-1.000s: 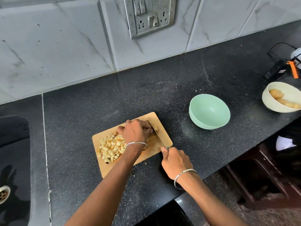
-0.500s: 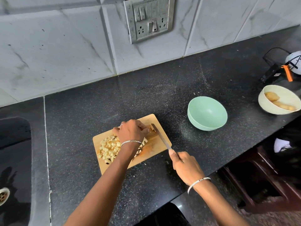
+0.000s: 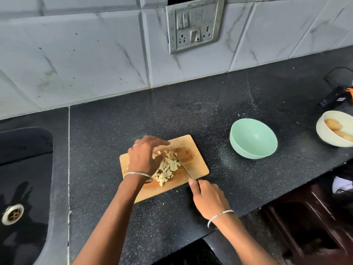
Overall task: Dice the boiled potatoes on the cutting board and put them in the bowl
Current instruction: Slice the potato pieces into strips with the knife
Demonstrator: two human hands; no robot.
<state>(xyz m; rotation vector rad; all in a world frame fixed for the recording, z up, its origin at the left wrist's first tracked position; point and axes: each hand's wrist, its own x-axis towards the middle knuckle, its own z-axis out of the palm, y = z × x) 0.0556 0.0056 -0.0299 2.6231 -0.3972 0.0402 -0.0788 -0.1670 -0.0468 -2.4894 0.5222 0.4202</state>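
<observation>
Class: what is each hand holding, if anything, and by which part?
The right hand holds the knife by its handle. The left hand is over the diced potato on the board; whether it grips any cannot be told.

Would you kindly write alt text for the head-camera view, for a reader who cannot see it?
A person's left hand rests on diced potato on a wooden cutting board while the right hand holds a knife; an empty green bowl sits nearby.

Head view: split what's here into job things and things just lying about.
Job: cutting board, diced potato, knife, green bowl, whole potatoes in the cream bowl.
Lying about: sink, switch panel, black adapter.
</observation>
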